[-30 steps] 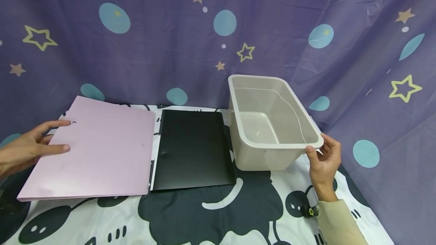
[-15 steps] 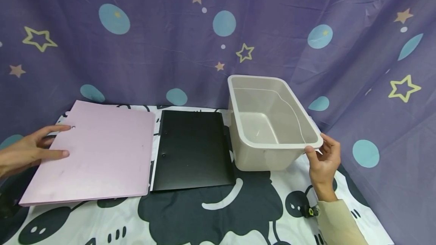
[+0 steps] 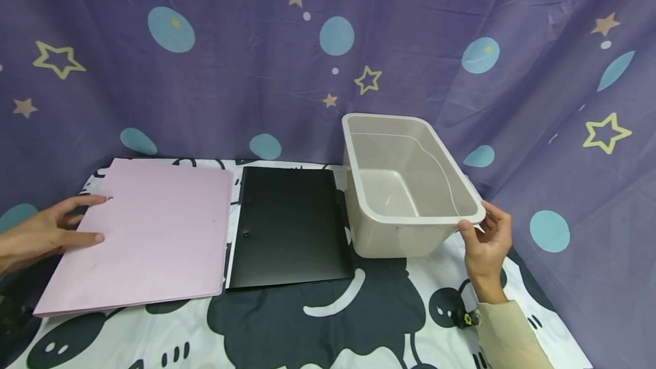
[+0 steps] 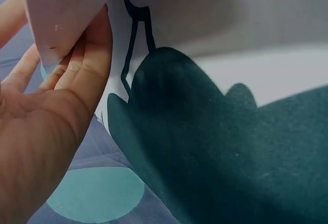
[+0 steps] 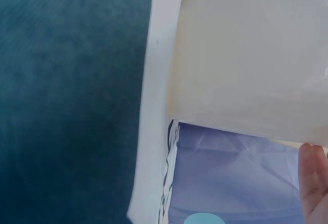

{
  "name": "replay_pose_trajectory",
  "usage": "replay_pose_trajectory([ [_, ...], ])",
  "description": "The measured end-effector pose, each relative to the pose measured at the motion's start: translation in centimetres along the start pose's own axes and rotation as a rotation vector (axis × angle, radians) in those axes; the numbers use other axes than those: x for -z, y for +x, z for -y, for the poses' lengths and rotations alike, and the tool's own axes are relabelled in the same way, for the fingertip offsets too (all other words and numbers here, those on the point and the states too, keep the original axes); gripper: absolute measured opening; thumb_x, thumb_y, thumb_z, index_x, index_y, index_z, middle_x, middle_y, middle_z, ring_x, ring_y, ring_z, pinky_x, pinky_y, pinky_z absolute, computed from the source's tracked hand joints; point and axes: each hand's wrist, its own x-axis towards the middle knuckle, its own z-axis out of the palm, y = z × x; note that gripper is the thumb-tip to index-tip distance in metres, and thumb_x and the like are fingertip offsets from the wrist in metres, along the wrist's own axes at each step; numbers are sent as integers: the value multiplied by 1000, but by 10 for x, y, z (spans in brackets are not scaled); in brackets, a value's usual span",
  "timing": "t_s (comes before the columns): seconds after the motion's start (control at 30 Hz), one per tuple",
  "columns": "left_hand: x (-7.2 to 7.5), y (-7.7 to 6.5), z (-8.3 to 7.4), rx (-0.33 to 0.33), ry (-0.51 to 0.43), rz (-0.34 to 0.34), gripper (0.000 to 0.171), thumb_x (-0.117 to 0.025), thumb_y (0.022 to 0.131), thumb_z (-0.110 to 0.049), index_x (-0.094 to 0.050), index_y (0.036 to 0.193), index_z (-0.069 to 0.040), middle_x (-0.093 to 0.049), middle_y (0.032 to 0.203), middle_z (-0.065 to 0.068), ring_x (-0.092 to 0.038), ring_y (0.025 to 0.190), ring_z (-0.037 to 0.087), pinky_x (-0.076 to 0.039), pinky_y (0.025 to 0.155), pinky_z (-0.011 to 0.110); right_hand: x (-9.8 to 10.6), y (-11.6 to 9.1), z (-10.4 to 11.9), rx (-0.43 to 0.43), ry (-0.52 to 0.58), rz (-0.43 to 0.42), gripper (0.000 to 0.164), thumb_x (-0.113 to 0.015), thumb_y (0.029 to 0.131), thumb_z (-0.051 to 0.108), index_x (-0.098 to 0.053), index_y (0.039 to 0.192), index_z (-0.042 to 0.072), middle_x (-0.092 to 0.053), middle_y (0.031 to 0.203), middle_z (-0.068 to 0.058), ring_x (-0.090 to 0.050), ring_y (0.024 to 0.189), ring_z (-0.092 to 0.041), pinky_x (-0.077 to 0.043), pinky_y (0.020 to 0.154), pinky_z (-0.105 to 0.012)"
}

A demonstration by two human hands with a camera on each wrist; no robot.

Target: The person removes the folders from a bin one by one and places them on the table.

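Observation:
At the left of the head view, my left hand (image 3: 46, 232) holds a pink file folder (image 3: 159, 238) by its left side, thumb and index finger lying over its upper face. The left wrist view shows my other fingers (image 4: 84, 67) curled under the edge of the folder (image 4: 64, 14). Beside the pink folder, a black file folder (image 3: 292, 226) lies flat on the cloth. To its right stands a beige plastic bin (image 3: 381, 241), bare inside. My right hand (image 3: 489, 244) grips the bin's near right corner, thumb on the front of the rim and fingers behind it.
A white and dark cartoon-print cloth (image 3: 318, 329) covers the table. A purple curtain (image 3: 230, 73) with stars and blue spots hangs right behind the folders and the bin. A small dark item (image 3: 463, 318) sits at the right wrist.
The pink folder's far left corner has come down toward the cloth, and its near left corner has shifted slightly closer and right. My left hand has lowered with it; the right hand and bin stay put.

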Motion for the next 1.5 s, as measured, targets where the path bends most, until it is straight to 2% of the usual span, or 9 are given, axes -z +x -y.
replay_pose_trajectory([
  [0.1, -1, 0, 2, 4, 7, -6, 108, -73, 84, -31, 10, 153, -20, -30, 130, 47, -65, 80, 32, -56, 67, 46, 0, 0, 0, -2, 0, -1, 59, -76, 76, -2, -45, 123, -19, -62, 107, -24, -62, 84, -18, -53, 68, -19],
  [0.4, -4, 1, 4, 16, 33, -10, 111, -75, 82, -34, 7, 152, -8, -27, 130, 47, -64, 82, 31, -56, 67, 45, 3, 0, -3, -2, -10, 6, 58, -75, 76, -3, -45, 123, -19, -62, 107, -23, -62, 85, -18, -53, 69, -19],
  [0.53, -2, 1, 6, 21, 124, -21, 107, -73, 84, -35, 1, 149, 5, -30, 124, 48, -62, 81, 29, -55, 65, 47, 1, 0, -1, 1, -11, 12, 57, -74, 77, -3, -45, 123, -19, -63, 108, -22, -62, 85, -18, -53, 68, -19],
  [0.63, 0, 1, 9, 22, 196, -35, 103, -72, 85, -36, -4, 146, 10, -30, 120, 48, -59, 81, 30, -54, 64, 46, 0, 0, 0, 2, -11, 16, 57, -74, 77, -3, -45, 123, -19, -63, 107, -22, -62, 85, -18, -53, 68, -19],
  [0.73, 1, 3, 12, 30, 217, -45, 105, -73, 82, -40, -6, 145, 11, -27, 120, 48, -58, 83, 34, -54, 64, 45, 0, 1, 1, 0, -7, 13, 57, -74, 77, -3, -45, 123, -19, -63, 107, -22, -62, 85, -18, -53, 68, -19],
  [0.93, 1, 1, 6, 47, 229, -50, 106, -76, 80, -40, -9, 144, 12, -20, 120, 49, -51, 91, 50, -54, 65, 47, -4, 0, 6, 2, 6, 4, 56, -74, 76, -4, -46, 122, -18, -63, 106, -21, -62, 84, -18, -53, 68, -19],
  [1.2, 2, -1, 3, 57, 255, -49, 109, -77, 77, -44, -11, 142, 13, -22, 118, 48, -51, 91, 51, -54, 67, 50, -6, 1, 8, 5, 20, 8, 56, -74, 76, -4, -46, 122, -18, -63, 106, -21, -62, 84, -18, -53, 68, -20],
  [1.5, 0, 0, 5, 50, 297, -77, 101, -76, 78, -42, -18, 139, 13, -27, 116, 46, -50, 90, 51, -54, 66, 50, 1, 0, -4, 4, 25, 3, 57, -74, 76, -4, -46, 123, -18, -63, 107, -21, -62, 84, -18, -53, 68, -20],
])
